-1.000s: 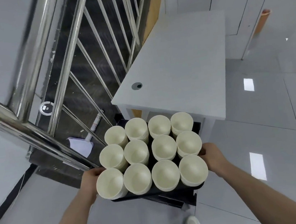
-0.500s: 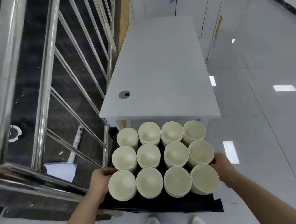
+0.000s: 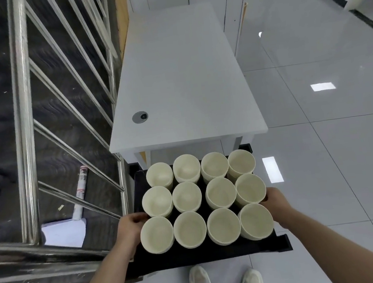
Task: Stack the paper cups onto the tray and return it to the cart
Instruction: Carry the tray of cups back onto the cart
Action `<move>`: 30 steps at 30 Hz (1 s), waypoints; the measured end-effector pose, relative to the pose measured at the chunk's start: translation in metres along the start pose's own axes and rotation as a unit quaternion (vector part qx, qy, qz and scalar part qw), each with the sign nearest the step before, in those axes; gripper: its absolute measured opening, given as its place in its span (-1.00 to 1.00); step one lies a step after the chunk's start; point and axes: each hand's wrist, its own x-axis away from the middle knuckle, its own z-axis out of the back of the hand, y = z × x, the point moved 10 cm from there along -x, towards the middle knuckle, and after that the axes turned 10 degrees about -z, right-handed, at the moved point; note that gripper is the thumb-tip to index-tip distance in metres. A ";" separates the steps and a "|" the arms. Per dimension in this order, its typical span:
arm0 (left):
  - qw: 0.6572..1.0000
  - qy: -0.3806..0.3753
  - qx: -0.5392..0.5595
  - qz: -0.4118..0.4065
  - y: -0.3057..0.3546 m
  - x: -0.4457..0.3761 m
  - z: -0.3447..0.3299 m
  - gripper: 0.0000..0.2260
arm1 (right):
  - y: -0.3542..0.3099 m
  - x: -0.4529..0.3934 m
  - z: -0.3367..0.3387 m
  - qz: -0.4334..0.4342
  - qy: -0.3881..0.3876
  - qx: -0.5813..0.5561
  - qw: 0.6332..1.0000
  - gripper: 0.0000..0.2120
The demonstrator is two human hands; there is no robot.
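Hands [image 3: 130,229] [image 3: 275,203] grip opposite tray [image 3: 195,254] edges, arms outstretched

office bldg, desk [image 3: 181,75], stair railing [image 3: 22,129]

Cream paper cups [image 3: 190,230] on a black tray [image 3: 195,255], beside a white table [image 3: 181,75].

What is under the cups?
A black tray carries twelve stacks of cups, gripped at its sides by the left hand and right hand. Beneath it shows a black edge; the rest is covered.
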 end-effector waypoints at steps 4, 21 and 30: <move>1.000 -0.002 0.006 -0.004 -0.004 -0.002 0.000 -0.89 | 0.002 -0.002 -0.008 -0.001 -0.007 -0.002 1.000 -0.78; 0.999 0.002 0.005 -0.032 -0.012 -0.002 -0.002 -0.78 | 0.007 -0.007 -0.015 0.011 0.005 0.023 1.000 -0.67; 0.999 0.001 0.003 -0.035 -0.017 -0.004 0.001 -0.79 | 0.009 -0.005 -0.014 0.009 0.010 0.044 0.999 -0.80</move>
